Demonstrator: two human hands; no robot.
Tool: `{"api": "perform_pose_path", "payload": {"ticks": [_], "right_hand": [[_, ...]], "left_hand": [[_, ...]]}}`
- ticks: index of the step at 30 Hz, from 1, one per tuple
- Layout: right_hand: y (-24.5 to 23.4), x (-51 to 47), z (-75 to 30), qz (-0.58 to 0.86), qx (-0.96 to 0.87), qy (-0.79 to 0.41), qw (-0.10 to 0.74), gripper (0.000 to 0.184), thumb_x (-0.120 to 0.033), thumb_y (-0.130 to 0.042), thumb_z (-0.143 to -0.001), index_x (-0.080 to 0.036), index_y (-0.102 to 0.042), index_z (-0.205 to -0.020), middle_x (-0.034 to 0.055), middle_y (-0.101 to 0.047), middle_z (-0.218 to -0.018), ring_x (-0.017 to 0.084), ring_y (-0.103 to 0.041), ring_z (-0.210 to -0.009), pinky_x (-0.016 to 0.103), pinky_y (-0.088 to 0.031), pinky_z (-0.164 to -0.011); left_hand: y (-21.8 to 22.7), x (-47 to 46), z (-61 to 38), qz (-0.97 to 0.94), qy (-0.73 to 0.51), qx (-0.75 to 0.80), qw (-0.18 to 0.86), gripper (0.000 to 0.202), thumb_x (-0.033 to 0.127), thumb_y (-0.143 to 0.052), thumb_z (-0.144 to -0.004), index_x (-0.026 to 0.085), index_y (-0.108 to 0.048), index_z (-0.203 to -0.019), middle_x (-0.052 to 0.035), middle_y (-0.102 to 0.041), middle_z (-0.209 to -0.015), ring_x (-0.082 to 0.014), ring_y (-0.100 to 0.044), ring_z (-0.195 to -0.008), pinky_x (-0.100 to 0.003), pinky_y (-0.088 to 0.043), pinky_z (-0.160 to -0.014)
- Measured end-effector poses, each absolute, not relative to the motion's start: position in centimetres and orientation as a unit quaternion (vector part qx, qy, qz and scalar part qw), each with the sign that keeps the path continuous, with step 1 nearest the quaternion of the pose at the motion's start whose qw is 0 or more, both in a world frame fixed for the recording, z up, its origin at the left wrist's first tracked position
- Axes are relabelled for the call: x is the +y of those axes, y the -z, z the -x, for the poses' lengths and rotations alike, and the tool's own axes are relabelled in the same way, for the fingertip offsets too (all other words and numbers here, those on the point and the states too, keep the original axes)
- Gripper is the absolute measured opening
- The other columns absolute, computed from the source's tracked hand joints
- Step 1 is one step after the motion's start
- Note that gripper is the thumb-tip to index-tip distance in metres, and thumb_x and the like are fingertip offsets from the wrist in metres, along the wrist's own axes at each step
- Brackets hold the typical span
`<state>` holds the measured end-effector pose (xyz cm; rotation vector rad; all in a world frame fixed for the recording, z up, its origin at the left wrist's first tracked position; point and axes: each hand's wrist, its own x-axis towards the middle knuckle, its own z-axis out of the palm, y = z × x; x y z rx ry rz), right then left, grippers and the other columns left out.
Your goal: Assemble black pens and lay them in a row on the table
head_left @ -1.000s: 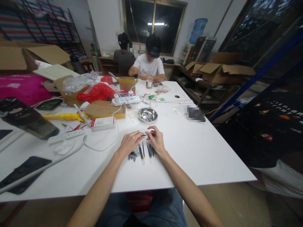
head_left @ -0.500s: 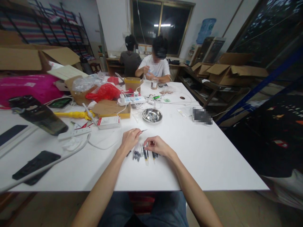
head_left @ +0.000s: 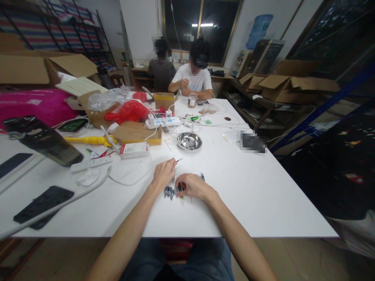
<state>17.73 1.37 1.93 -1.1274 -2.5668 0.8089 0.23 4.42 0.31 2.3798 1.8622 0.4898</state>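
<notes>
White table (head_left: 249, 203): left hand (head_left: 164, 171) pinching a slim, dark, pointed rod (head_left: 179, 159); right hand (head_left: 193, 185), grip unclear.

White table (head_left: 263, 210), left side crowded: dark water bottle (head_left: 47, 142), magenta plastic bag (head_left: 38, 107), red plastic bag (head_left: 129, 111) near crumpled clear plastic (head_left: 102, 101). White power strip (head_left: 162, 122), plugs seated, near shallow cardboard tray (head_left: 137, 132); red-and-white carton (head_left: 134, 151) at tray's front. Thick pale cable (head_left: 88, 192) crosses black flat object (head_left: 43, 201). Far end: person in white T-shirt (head_left: 191, 80); another, dark shirt (head_left: 162, 74), beyond. Back right: blue water jug (head_left: 259, 31) atop dispenser (head_left: 268, 58); open cardboard box (head_left: 293, 89).
</notes>
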Motion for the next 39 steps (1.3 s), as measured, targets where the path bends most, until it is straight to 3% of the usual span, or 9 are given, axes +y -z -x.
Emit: {"api": "perform_pose_path", "payload": {"ticks": [12, 26, 33, 39], "right_hand": [[-1.7, 1.3, -17.4, 0.36, -0.891, -0.25, 0.117, 0.015, -0.027, -0.083, -0.075, -0.021, -0.074, -0.087, -0.0001, -0.064, -0.078, 0.014, -0.057, -0.072, 0.023, -0.035, -0.064], [-1.6, 1.8, -17.8, 0.372, -0.862, -0.304, 0.161, 0.017, -0.028, -0.084, -0.075, -0.018, -0.075, -0.086, 0.001, -0.066, -0.077, 0.013, -0.056, -0.067, 0.022, -0.041, -0.066], [-1.4, 3.0, -19.6, 0.386, -0.754, -0.433, 0.308, 0.027, -0.041, -0.077, -0.079, -0.015, -0.072, -0.084, 0.0031, -0.07, -0.077, 0.014, -0.058, -0.066, 0.024, -0.044, -0.064], [-0.6, 4.5, -20.8, 0.416, -0.692, -0.431, 0.402, 0.023, -0.036, -0.076, -0.076, -0.016, -0.069, -0.086, 0.0024, -0.07, -0.076, 0.015, -0.062, -0.069, 0.025, -0.043, -0.062]], "left_hand": [[0.0, 4.1, -0.9, -0.732, -0.144, 0.665, 0.016, 0.031, 0.035, -0.033, -0.103, 0.023, -0.061, -0.103, -0.0084, -0.073, -0.085, -0.0225, -0.069, -0.078, -0.03, -0.037, -0.066], [0.2, 3.8, -1.0, -0.718, -0.135, 0.683, 0.032, 0.034, 0.036, -0.032, -0.103, 0.022, -0.063, -0.106, -0.0097, -0.073, -0.086, -0.0231, -0.068, -0.079, -0.03, -0.039, -0.068], [-0.2, 4.1, -0.7, -0.725, -0.115, 0.677, 0.057, 0.034, 0.037, -0.032, -0.103, 0.023, -0.063, -0.107, -0.0084, -0.073, -0.09, -0.0224, -0.068, -0.084, -0.029, -0.038, -0.069], [-0.2, 4.2, -0.4, -0.742, -0.112, 0.657, 0.068, 0.036, 0.038, -0.031, -0.103, 0.024, -0.064, -0.107, -0.0079, -0.073, -0.09, -0.0231, -0.068, -0.086, -0.029, -0.039, -0.072]]}}
